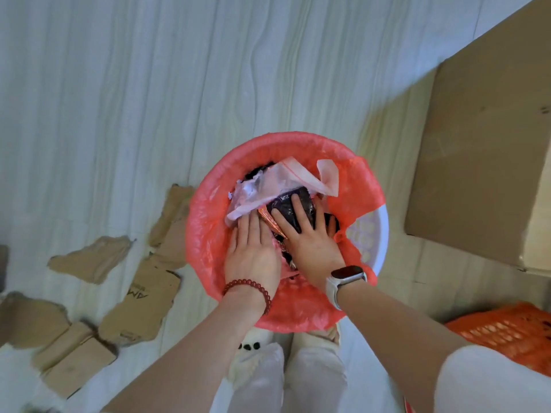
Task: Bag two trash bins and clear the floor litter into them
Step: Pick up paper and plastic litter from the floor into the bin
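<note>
Two flat hands, left hand (252, 257) and right hand (310, 234), fingers straight | press litter (268, 186) down in bin (378, 234) centre | keep red bag (202, 234) on rim

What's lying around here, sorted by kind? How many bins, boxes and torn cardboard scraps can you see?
Bins: 2, the white bin lined with a red bag, and an orange bin
Large cardboard boxes: 1
Torn cardboard scraps on the floor: about 6, such as one; some overlap, so the count is rough
Total: about 9
</note>
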`<state>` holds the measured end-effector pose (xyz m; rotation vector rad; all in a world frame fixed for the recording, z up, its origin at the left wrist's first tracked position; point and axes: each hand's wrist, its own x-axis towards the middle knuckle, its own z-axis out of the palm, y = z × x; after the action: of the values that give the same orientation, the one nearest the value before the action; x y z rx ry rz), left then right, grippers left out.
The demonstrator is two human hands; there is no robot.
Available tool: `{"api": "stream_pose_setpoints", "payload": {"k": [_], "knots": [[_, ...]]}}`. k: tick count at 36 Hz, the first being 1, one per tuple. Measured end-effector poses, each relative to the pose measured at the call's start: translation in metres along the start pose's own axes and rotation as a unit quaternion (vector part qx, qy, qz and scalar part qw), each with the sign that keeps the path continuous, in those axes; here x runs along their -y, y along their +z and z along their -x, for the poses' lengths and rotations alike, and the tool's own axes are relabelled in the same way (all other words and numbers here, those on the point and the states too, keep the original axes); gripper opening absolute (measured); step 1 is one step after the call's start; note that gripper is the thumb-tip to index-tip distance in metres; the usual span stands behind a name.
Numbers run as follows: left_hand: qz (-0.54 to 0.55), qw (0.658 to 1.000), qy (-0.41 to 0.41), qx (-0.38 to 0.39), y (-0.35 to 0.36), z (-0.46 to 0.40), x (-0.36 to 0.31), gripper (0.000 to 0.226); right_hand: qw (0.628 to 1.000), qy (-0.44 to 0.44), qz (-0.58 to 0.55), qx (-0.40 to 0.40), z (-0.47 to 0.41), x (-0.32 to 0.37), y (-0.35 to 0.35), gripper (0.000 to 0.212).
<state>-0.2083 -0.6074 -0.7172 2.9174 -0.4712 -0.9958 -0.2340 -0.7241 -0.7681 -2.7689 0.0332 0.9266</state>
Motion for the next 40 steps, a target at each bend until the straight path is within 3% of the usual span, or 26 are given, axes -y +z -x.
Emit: {"api": "stream_pose_setpoints", "payload": {"k": [3,8,11,15,20,23,26,32,35,40], "knots": [[0.077,0.987,0.015,-0.14,-0.018,0.019,0.007,0.022,0.998,0.035,-0.006,-0.049,0.032,0.011,-0.025,0.052],[0.186,0.959,0.004,-0.215,-0.048,0.02,0.016,0.04,0.993,-0.026,-0.001,-0.119,0.067,0.018,-0.057,0.059],[0.232,0.959,0.037,-0.156,-0.059,0.007,0.019,0.076,0.984,-0.083,0.012,-0.158,0.063,0.011,-0.076,0.071],[0.146,0.98,0.122,-0.057,-0.054,-0.009,0.024,0.113,0.979,-0.127,0.084,-0.139,0.028,-0.006,-0.088,0.079],[0.031,0.993,0.111,-0.005,-0.025,-0.012,0.034,0.125,0.979,-0.141,0.15,-0.008,0.001,-0.021,-0.072,0.098],[0.019,0.995,0.097,-0.024,-0.006,-0.016,0.035,0.128,0.982,-0.131,0.132,0.031,0.0,-0.019,-0.058,0.109],[-0.007,0.996,0.094,0.004,0.005,-0.022,0.033,0.125,0.983,-0.133,0.101,0.079,0.0,-0.018,-0.041,0.12],[-0.059,0.993,0.052,0.084,0.027,-0.048,0.03,0.119,0.982,-0.126,0.122,0.064,-0.031,-0.019,-0.007,0.127],[-0.1,0.989,0.055,0.089,0.038,-0.058,0.031,0.12,0.983,-0.096,0.147,0.054,-0.04,-0.019,0.006,0.133],[-0.133,0.986,0.05,0.09,0.046,-0.065,0.032,0.12,0.983,-0.122,0.137,0.024,-0.044,-0.023,0.011,0.129]]}}
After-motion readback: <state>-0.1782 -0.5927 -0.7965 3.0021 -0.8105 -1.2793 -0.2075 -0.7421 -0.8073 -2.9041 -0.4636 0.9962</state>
